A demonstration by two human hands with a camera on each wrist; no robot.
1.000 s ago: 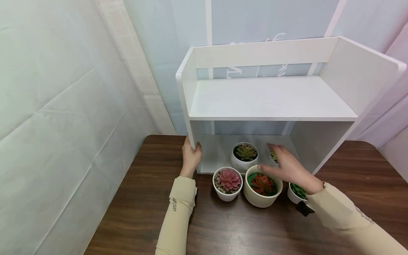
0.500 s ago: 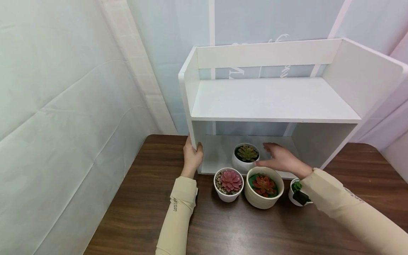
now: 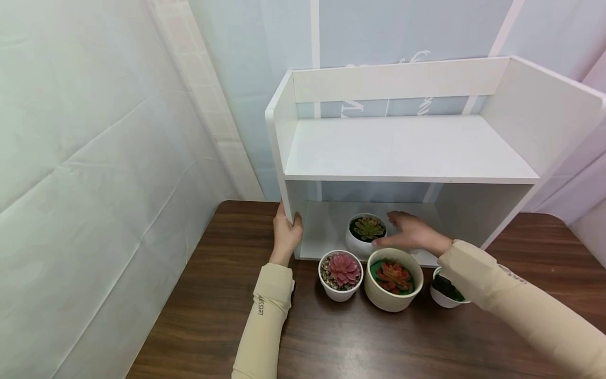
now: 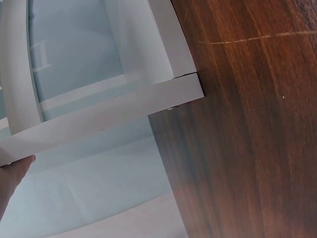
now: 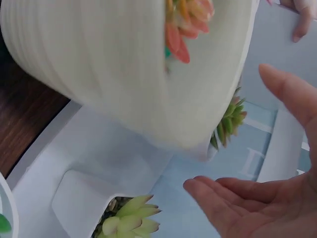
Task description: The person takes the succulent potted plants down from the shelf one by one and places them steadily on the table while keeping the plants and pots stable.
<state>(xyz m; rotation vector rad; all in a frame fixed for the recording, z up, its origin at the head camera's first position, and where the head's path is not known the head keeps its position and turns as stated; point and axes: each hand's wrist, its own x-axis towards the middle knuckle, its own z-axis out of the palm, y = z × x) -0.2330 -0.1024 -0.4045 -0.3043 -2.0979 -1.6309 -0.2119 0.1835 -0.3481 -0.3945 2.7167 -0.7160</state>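
Observation:
My left hand (image 3: 286, 234) grips the front edge of the left side panel of a white two-tier shelf (image 3: 412, 147); only part of that hand (image 4: 12, 181) shows in the left wrist view. My right hand (image 3: 412, 234) reaches over the lower board, just right of a round white pot with a green succulent (image 3: 368, 229). Thumb and fingers are spread apart, and the right wrist view shows nothing between them. There, a small angular white pot (image 5: 81, 203) with a pale green succulent sits on the lower board; my right hand hides it in the head view.
In front of the shelf, on the dark wooden table (image 3: 369, 347), stand a white pot with a pink succulent (image 3: 342, 271), a larger cream pot with a red succulent (image 3: 390, 300) and a white pot with a green plant (image 3: 445, 300), partly behind my right sleeve.
My right hand has moved left over the lower board, closer to the round white pot. The left hand keeps its grip on the side panel. The view has shifted slightly.

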